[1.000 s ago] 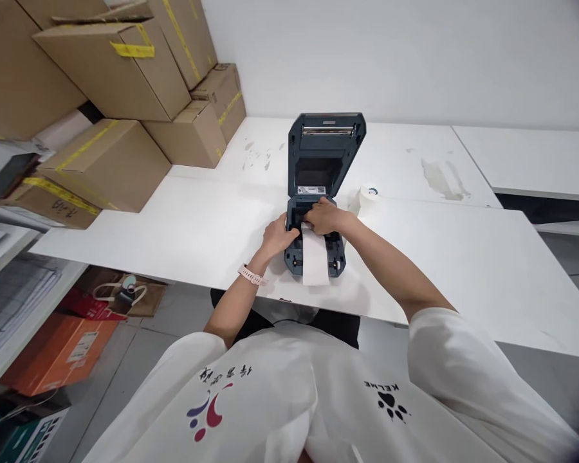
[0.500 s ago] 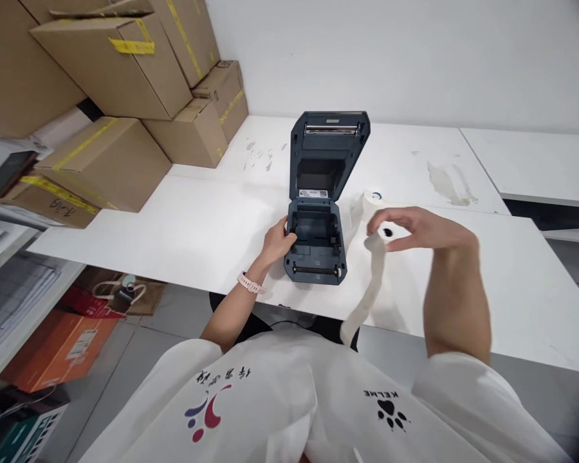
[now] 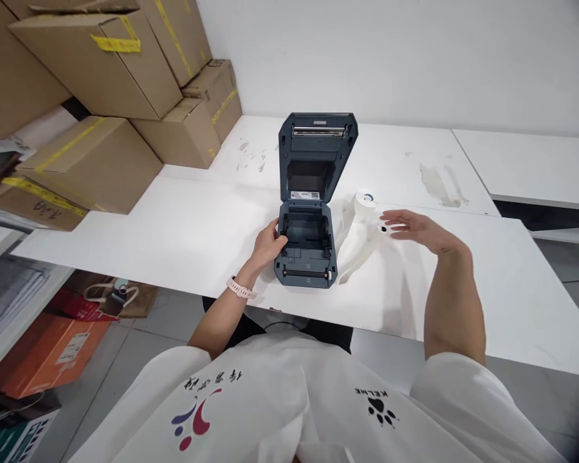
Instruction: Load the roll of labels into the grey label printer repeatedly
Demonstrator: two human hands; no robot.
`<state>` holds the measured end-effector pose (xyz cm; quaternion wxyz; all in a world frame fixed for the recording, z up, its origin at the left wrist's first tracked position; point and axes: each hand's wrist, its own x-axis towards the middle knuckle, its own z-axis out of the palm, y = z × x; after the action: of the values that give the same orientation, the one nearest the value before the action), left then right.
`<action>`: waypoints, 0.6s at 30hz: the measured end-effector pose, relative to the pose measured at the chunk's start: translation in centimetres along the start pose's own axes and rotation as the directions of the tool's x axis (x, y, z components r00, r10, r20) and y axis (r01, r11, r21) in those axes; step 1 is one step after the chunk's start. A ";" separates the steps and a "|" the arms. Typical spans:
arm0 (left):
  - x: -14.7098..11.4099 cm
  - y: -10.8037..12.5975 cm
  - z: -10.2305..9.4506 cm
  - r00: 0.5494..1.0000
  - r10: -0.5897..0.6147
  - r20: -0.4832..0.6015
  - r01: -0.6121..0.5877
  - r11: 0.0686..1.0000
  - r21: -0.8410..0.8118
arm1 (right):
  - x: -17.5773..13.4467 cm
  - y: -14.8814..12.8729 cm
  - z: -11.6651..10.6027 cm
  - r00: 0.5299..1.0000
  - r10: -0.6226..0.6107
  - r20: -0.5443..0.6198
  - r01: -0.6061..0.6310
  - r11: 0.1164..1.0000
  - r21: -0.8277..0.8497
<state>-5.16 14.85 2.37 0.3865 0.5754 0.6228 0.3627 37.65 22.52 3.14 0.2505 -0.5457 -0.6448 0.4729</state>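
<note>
A dark grey label printer [image 3: 305,273] stands on the white table with its lid [image 3: 338,154] tilted up and its inside bare to view. My left hand [image 3: 269,244] grips the printer's left side, thumb over the rim and the other fingers partly hidden. To the right of the printer, a white paper roll [image 3: 365,201] with a blue-rimmed core sits on the table. Closer to me lies a white paper strip [image 3: 359,254], its far end near a small black round spot. Just right of the strip, my right hand [image 3: 417,229] hovers with fingers spread, holding nothing.
Cardboard boxes [image 3: 96,161] with yellow tape are stacked at the table's left end. A white wall [image 3: 390,58] rises behind the table [image 3: 197,218]. An orange box [image 3: 53,354] and a bag sit on the floor at lower left, beside a shelf.
My right hand has let go of the paper strip and moved slightly right, fingers opening. The strip now lies on the table beside the printer. My left hand keeps its grip.
</note>
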 end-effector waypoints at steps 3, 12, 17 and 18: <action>0.1 -0.1 0.1 1.000 0.002 -0.004 -0.002 1.000 0.013 | 2.3 -0.8 -0.7 0.994 -0.055 -0.091 0.059 0.997 0.047; 0.0 0.0 0.3 1.000 -0.020 -0.001 0.020 0.999 -0.045 | 9.0 -2.7 3.6 0.999 -0.026 0.029 0.018 0.966 0.259; 0.1 0.0 0.2 1.000 -0.014 0.019 0.014 1.000 -0.017 | 5.8 -9.1 4.2 0.956 -0.229 0.184 0.183 0.954 0.238; 0.1 -0.1 0.1 1.000 -0.007 0.019 0.007 1.000 -0.003 | 5.2 -11.2 4.9 0.923 -0.278 0.266 0.241 0.957 0.162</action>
<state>-5.08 14.97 2.25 0.3946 0.5761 0.6205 0.3570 26.87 26.21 9.90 0.2491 -0.3641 -0.7096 0.5494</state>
